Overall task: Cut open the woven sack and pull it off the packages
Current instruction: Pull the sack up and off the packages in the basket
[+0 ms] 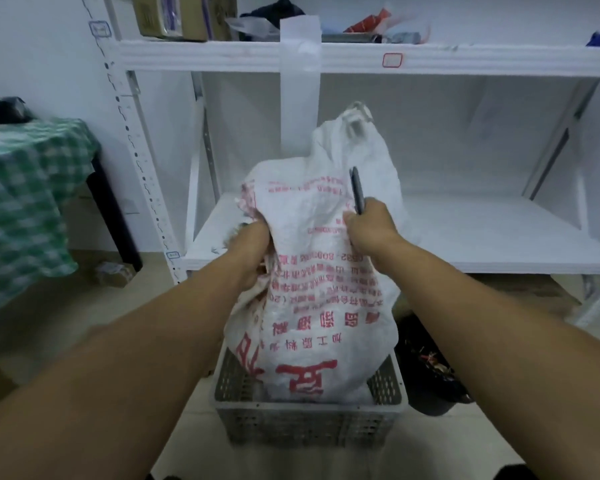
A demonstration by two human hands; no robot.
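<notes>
Right hand (369, 226), clenched on a dark upright tool (356, 192), sits below the tied neck of the sack (319, 306) at upper centre; left hand (252, 245) bunches its cloth

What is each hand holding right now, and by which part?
The left hand grips bunched fabric on the left side of the woven sack. The right hand holds a slim dark cutter by its lower end.

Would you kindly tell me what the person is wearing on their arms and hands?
Nothing shows: the left hand and right hand are ungloved, with no rings, and the left forearm and right forearm are bare, without sleeves, watch or bracelet in view.
</notes>
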